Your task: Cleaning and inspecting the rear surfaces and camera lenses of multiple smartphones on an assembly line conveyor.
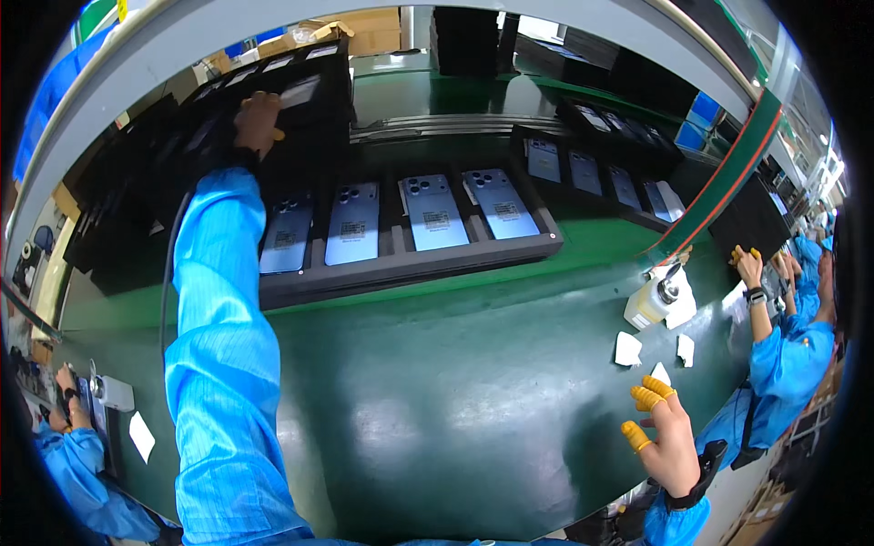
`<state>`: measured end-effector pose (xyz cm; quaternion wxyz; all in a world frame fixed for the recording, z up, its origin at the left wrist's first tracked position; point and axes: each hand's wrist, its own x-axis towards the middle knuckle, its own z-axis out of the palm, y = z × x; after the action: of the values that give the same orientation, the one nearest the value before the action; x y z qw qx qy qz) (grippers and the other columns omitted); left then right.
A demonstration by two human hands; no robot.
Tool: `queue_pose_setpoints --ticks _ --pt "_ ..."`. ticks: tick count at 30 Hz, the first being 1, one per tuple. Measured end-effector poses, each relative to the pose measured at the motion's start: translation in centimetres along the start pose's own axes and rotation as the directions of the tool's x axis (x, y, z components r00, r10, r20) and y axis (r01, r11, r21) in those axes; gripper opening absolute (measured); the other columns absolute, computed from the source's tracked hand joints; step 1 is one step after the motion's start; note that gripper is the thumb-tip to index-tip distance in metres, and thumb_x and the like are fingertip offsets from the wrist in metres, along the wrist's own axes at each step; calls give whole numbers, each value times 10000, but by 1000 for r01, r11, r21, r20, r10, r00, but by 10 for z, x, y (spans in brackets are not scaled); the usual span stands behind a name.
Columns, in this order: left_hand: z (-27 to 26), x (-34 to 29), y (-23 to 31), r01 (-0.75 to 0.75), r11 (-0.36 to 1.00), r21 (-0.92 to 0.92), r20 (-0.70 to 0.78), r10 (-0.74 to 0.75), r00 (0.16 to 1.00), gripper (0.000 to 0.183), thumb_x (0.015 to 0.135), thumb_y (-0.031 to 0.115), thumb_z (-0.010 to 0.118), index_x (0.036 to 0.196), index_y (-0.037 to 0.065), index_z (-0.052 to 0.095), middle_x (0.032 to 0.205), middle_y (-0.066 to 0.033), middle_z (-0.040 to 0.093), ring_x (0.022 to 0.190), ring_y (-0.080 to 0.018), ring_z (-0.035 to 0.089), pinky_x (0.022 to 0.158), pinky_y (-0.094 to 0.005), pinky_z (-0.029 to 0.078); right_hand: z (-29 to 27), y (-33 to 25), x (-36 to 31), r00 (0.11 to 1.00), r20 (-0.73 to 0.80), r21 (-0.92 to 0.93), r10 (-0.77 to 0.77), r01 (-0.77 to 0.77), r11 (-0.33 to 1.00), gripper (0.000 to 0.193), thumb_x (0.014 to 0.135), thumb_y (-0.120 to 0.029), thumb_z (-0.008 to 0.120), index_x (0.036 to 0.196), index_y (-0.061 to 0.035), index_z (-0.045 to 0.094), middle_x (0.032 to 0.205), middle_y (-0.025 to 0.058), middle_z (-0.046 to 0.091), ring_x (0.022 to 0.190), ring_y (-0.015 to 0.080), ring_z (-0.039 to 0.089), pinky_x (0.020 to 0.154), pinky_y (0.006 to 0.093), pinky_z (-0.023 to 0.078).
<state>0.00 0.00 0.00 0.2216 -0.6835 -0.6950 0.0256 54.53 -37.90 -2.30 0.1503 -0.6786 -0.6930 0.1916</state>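
My left arm reaches far across the bench, and my left hand [258, 120] is over the stacked black trays [332, 118] at the upper left. Its fingers curl down out of sight; what they hold, if anything, is hidden. A phone-like flat piece [300, 89] lies just right of it. Below my left forearm's reach sits a black foam tray [414, 264] with blue phones [435, 211] in its slots, camera ends away from me. My right hand [674, 450], yellow covers on several fingertips, hovers empty above the bench's right side, fingers apart.
A white pump bottle [648, 305] stands right, with white wipes [628, 349] near it. Another tray of phones [583, 171] lies at the back right. A green post [728, 177] rises there. Co-workers in blue sleeves [790, 364] sit at both sides. A metal rail [410, 132] crosses behind.
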Motion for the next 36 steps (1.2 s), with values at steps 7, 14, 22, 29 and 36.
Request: queue_pose_setpoints --ticks 7,14,22,29,36 --pt "-41 -94 -52 -118 991 -60 -513 71 855 481 664 -41 699 1114 43 550 1242 -218 478 1128 -426 511 921 -463 470 -4 -8 -22 987 -145 56 -66 75 996 438 741 9 716 1156 29 578 1255 204 534 926 294 617 754 334 537" --pt "-90 -262 -54 -583 812 -27 -422 519 743 199 666 -24 593 860 2 557 850 -170 479 770 -345 522 612 -407 452 6 -39 -40 934 -204 152 -293 326 933 423 745 0 718 1149 11 595 1261 180 544 950 273 629 740 319 551" --pt "-94 -441 -16 -606 688 -399 -497 392 774 191 677 37 704 826 50 585 802 -109 528 764 -299 580 930 -457 505 29 -56 -70 934 -160 290 -321 355 889 392 761 -29 719 1135 14 610 1247 187 548 944 263 629 740 322 550" --pt "-113 -482 27 -741 617 -265 -380 639 668 275 669 117 676 938 71 641 880 -79 568 897 -260 611 875 -375 537 48 -76 -74 911 -164 347 -379 413 842 387 783 -38 708 1154 8 607 1244 189 545 959 258 626 746 318 560" --pt "-183 -463 88 -761 329 -559 -636 419 648 559 677 325 809 1127 48 628 1046 -159 616 988 -341 619 827 -410 535 73 -102 -58 925 -223 371 -309 374 850 402 795 -35 700 1177 18 586 1167 179 564 899 239 636 676 305 555"
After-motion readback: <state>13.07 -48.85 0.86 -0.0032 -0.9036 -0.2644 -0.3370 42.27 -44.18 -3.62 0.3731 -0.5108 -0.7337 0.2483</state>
